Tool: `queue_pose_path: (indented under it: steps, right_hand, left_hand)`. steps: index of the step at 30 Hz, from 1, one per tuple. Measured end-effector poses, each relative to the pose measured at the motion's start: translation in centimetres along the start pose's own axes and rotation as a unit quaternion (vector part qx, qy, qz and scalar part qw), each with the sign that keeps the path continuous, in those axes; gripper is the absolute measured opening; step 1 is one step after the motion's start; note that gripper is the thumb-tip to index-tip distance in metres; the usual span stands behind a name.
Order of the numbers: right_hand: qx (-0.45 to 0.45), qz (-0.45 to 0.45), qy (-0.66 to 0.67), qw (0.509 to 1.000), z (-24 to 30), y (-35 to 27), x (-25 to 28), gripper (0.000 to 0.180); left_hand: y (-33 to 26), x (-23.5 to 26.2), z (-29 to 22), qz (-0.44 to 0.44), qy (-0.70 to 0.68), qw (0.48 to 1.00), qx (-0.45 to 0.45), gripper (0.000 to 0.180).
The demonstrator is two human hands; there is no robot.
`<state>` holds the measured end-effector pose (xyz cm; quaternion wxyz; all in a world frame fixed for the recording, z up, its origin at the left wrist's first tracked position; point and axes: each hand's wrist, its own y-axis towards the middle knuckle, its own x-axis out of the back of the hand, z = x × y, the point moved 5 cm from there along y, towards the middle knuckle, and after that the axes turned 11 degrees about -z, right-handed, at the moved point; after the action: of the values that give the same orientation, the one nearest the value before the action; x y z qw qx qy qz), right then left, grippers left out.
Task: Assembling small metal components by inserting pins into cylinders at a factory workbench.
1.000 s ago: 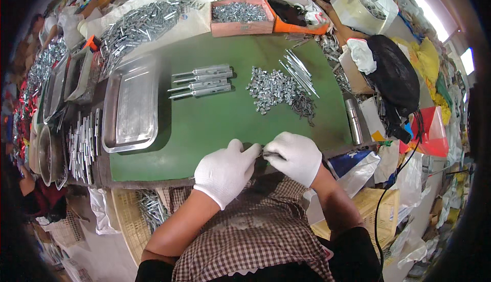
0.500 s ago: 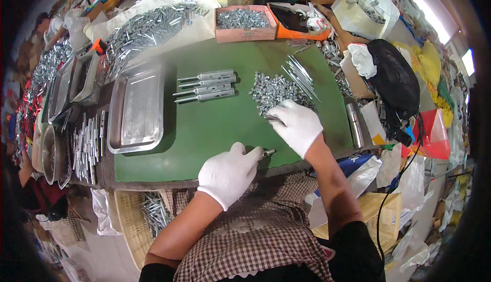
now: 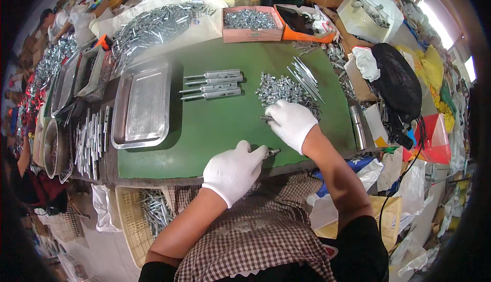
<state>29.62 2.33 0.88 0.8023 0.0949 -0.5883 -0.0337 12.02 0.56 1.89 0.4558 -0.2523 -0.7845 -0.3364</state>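
In white gloves, both my hands work over a green mat [image 3: 204, 133]. My left hand [image 3: 232, 172] is closed around a slim metal tube [image 3: 272, 153] near the mat's front edge; only its slotted end sticks out past the fingers. My right hand [image 3: 292, 124] pinches a small dark metal piece [image 3: 266, 118], at the near edge of a pile of short metal sleeves [image 3: 279, 88]. Right of that pile lie several thin metal rods [image 3: 307, 80]. Left of it, several slotted metal tubes with pointed rods [image 3: 215, 86] lie in a row.
A shallow metal tray [image 3: 166, 108] sits on the left, beside a row of metal tubes [image 3: 92, 144]. At the back stand a pink box of small parts [image 3: 250, 35] and an orange box [image 3: 307, 37]. A metal cylinder [image 3: 357, 128] lies at the right edge.
My right hand has drawn slightly left and off the sleeve pile with the small metal piece. My left hand keeps its grip on the tube. The view has shifted a little.
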Motion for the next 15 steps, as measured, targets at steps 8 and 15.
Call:
queue_pose_path:
  steps: [8, 15]
  right_hand:
    - [-0.009, -0.003, 0.015, 1.0, -0.1, -1.1, 0.7, 0.017]
    - [0.013, 0.001, 0.042, 0.999, -0.4, -1.5, 0.9, 0.017]
  left_hand:
    - [-0.1, 0.0, 0.1, 0.006, -0.012, 1.0, 0.008, 0.019]
    - [0.0, 0.0, 0.0, 0.016, -0.01, 1.0, 0.008, 0.019]
